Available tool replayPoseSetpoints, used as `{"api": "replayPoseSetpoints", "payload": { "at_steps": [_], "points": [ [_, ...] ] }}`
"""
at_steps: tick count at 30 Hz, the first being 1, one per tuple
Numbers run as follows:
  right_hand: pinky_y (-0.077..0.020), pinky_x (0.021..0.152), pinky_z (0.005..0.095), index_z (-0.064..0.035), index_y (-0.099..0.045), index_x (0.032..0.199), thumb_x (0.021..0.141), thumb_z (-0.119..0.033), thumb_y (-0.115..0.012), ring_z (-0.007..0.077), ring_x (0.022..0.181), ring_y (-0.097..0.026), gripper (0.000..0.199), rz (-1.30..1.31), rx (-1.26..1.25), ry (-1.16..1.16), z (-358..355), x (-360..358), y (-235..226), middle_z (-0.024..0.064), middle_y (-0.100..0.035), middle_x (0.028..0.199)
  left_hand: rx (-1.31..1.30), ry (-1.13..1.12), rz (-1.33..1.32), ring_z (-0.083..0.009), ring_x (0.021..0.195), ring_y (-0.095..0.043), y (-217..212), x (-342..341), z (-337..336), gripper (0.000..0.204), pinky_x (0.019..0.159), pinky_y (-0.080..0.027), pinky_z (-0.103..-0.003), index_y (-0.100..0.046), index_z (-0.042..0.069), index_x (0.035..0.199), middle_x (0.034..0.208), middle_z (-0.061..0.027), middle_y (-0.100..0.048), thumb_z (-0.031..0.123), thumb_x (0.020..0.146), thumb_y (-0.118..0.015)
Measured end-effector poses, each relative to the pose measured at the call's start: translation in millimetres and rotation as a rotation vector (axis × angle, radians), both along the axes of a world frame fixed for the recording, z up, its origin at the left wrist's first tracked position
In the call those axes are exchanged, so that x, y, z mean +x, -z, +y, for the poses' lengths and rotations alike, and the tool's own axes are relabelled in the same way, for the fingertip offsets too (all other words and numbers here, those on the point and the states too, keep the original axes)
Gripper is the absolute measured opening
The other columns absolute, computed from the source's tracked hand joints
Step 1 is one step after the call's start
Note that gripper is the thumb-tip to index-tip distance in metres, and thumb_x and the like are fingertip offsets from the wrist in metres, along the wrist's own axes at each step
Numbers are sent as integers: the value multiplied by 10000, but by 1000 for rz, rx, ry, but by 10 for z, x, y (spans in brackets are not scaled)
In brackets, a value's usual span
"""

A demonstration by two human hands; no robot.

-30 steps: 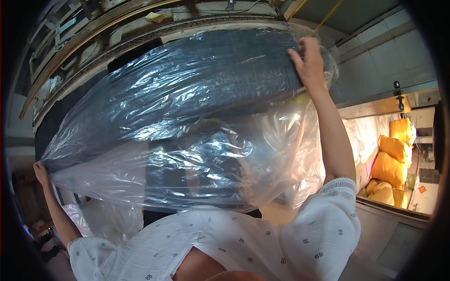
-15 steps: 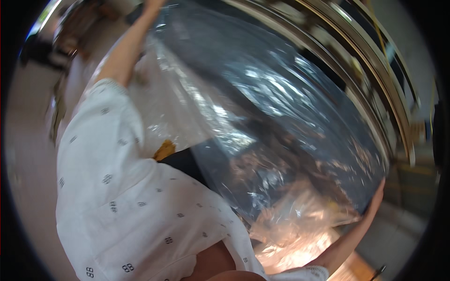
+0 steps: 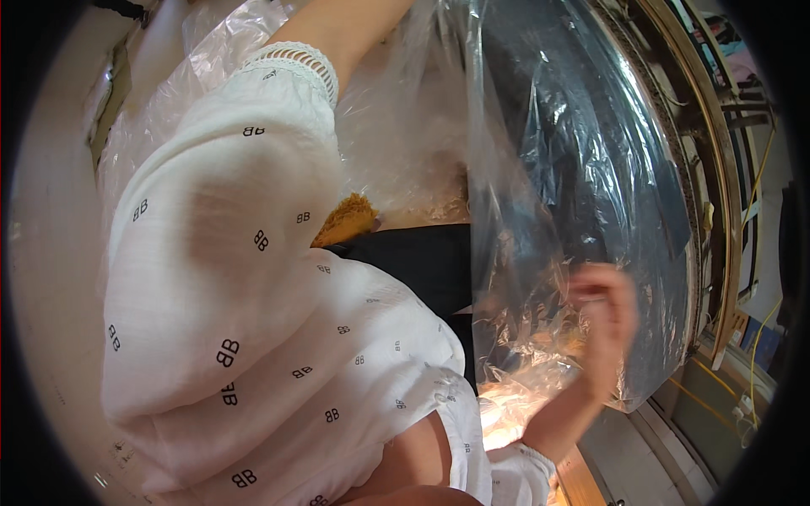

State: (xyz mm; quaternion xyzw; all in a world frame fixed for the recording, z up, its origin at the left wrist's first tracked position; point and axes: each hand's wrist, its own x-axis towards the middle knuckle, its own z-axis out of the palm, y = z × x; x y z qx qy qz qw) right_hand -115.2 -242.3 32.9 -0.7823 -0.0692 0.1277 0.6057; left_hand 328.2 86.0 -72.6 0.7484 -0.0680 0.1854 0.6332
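A large, crinkled clear plastic sheet (image 3: pixel 540 160) stretches over a dark, flat thing from the top of the view down to the right of my lap. My left forearm (image 3: pixel 354 34) reaches up past the upper edge, so the left hand is out of sight. Above the sheet's lower part is my right hand (image 3: pixel 606 325), its fingers bent and smeared by motion. Whether it grips the plastic I cannot make out.
More thin plastic (image 3: pixel 211 51) lies at the upper left. A fuzzy yellow-brown thing (image 3: pixel 348 221) shows beside my black-clad lap (image 3: pixel 413 261). Metal-edged rails (image 3: pixel 717 143) curve along the right, with a yellow cord (image 3: pixel 764 173). A bright glow lies under the plastic near my right forearm.
My right hand has come inward from the sheet's right edge. My left arm has swung right, taking its hand out of view. The view has turned, and the sheet's left edge now runs nearly upright.
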Motion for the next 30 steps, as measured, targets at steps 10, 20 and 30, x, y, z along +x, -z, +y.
{"api": "replayPoseSetpoints", "payload": {
  "at_steps": [10, 20, 30],
  "points": [
    [-363, 957, 344, -8, -431, 1256, 817, -130, -578, 316, 1151, -458, 479, -298, -477, -89, 907, 951, 1573, 198, -475, 1238, -20, -210, -84, -294, 762, -581, 35, -4, -395, 167, 692, -459, -379, -544, 56, 837, 803, -165, -593, 201, 822, -464],
    [-419, 812, 389, -30, -559, 981, 856, -219, -491, 325, 955, -546, 237, -205, -689, -39, 1544, 1709, 2023, 165, -597, 958, -11, -246, -167, -235, 588, -578, 22, 65, -253, 174, 559, -464, -363, -530, 51, 840, 691, -124, -585, 212, 837, -464],
    [-336, 471, 287, -31, -498, 903, 859, -229, -478, 141, 470, -414, 203, 373, 720, -144, 844, 643, 560, 38, -458, 568, -232, 23, -30, -124, 465, -456, 13, 51, 5, 89, 409, -378, -278, -516, 75, 821, 600, -34, -502, 140, 855, -466]
  ]
}}
